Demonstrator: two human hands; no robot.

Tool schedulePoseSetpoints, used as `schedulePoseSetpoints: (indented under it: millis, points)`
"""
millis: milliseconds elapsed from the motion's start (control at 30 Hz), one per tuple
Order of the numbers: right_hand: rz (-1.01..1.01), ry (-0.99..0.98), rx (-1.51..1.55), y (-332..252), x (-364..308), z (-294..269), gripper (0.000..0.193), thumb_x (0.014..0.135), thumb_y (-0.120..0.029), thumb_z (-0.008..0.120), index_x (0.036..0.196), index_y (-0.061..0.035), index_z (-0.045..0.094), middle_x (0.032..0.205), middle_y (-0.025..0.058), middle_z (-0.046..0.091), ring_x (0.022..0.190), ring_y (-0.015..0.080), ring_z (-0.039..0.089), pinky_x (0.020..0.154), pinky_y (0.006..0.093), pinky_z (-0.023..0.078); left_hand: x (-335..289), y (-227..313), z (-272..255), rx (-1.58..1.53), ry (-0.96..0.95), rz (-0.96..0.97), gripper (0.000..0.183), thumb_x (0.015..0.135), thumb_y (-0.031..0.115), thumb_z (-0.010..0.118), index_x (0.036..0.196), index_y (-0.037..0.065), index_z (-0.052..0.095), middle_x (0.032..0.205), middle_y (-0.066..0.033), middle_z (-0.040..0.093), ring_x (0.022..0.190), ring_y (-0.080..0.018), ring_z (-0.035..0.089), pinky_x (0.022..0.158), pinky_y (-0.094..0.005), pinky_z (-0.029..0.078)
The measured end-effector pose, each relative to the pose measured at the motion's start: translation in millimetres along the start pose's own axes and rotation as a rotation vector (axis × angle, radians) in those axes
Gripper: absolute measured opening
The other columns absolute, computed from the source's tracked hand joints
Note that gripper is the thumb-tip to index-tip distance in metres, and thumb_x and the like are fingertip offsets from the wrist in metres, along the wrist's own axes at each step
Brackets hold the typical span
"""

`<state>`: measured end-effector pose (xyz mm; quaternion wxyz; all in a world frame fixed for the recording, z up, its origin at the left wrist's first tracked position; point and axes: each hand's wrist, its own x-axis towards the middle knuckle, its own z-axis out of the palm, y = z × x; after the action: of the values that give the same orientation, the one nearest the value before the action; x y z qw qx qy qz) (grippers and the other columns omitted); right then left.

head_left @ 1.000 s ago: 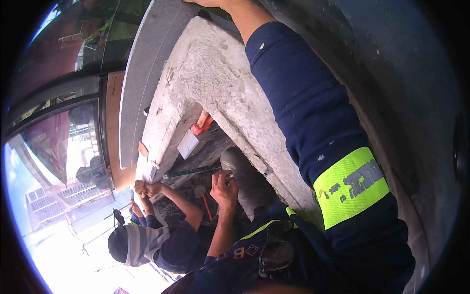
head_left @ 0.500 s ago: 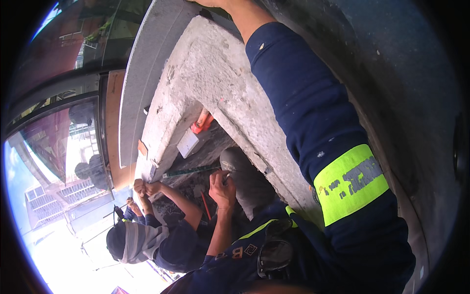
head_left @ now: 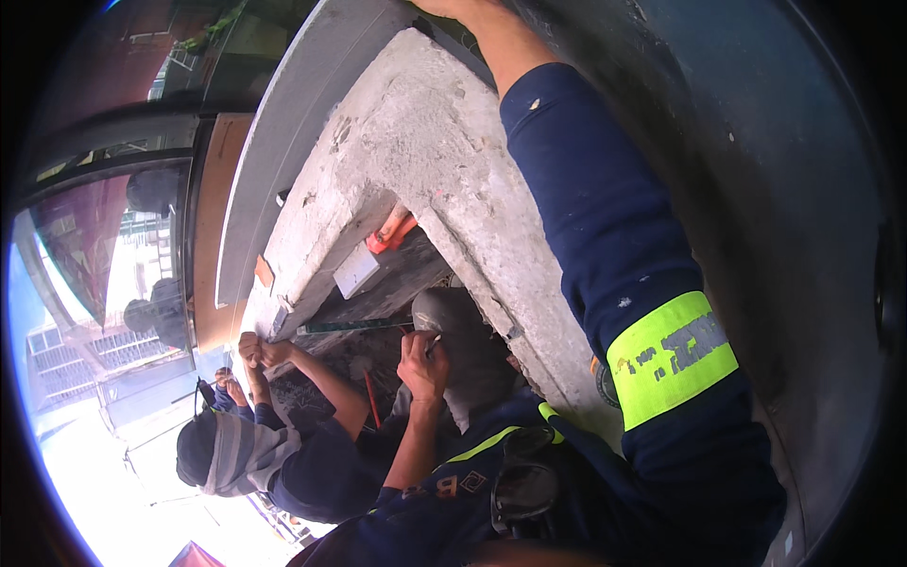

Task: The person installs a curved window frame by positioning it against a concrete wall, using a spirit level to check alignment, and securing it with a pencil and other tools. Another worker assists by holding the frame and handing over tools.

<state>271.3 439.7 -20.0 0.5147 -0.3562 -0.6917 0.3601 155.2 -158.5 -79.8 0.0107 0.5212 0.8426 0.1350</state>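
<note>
My left hand (head_left: 423,367) is closed, its fingers pinched round a thin pale pencil-like stick (head_left: 434,344), in front of my grey-clad knee (head_left: 452,331). My right arm reaches far up across the picture. Only part of my right hand (head_left: 452,8) shows at the top edge, by the upper end of a long grey board (head_left: 300,123); its fingers are out of sight. Beside the board runs a rough, pale concrete ledge (head_left: 416,123) with a corner. A co-worker's hands (head_left: 263,351) are together at the board's lower end, close to the ledge.
Inside the ledge's corner are an orange tool (head_left: 390,232), a white flat block (head_left: 356,271) and a long greenish strip (head_left: 354,325). A red stick (head_left: 371,397) stands by the co-worker (head_left: 236,454). Glass panes (head_left: 104,246) are at left, a dark wall (head_left: 775,142) at right.
The view has shifted, so the board's lower end and the co-worker sit further left. My left hand stays closed and the pale stick in it shows more plainly. My right arm stays stretched out.
</note>
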Motion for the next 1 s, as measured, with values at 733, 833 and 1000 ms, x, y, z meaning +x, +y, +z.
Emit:
schedulePoseSetpoints:
  millis: [733,833,1000]
  points:
    - [0.157,-0.187,-0.069,33,29,-1,0.044,0.104,-0.034,0.072,0.139,-0.0063,0.074,0.145,0.0133,0.071,0.142,0.0251,0.059,0.121,0.0347,0.039,-31,-8,17,-0.052,0.033,-0.281,0.03,0.086,0.018,0.074,0.113,0.012,0.06,0.116,-0.0119,0.062,0.092,-0.042,0.071,0.073,-0.0554,0.058]
    - [0.156,-0.187,-0.035,35,30,-1,0.045,0.105,-0.032,0.071,0.139,-0.0015,0.073,0.146,0.0155,0.071,0.142,0.0259,0.06,0.121,0.0346,0.039,-37,-10,16,-0.071,0.048,-0.289,0.031,0.086,0.018,0.074,0.113,0.012,0.06,0.116,-0.0127,0.061,0.092,-0.0419,0.071,0.074,-0.0553,0.058]
    - [0.154,-0.214,-0.043,37,33,-5,0.048,0.105,-0.03,0.073,0.141,0.0019,0.07,0.143,0.0148,0.072,0.134,0.0233,0.064,0.117,0.0341,0.043,-44,-15,15,-0.116,0.075,-0.294,0.031,0.086,0.018,0.074,0.113,0.012,0.061,0.114,-0.014,0.061,0.09,-0.0417,0.071,0.074,-0.0554,0.058]
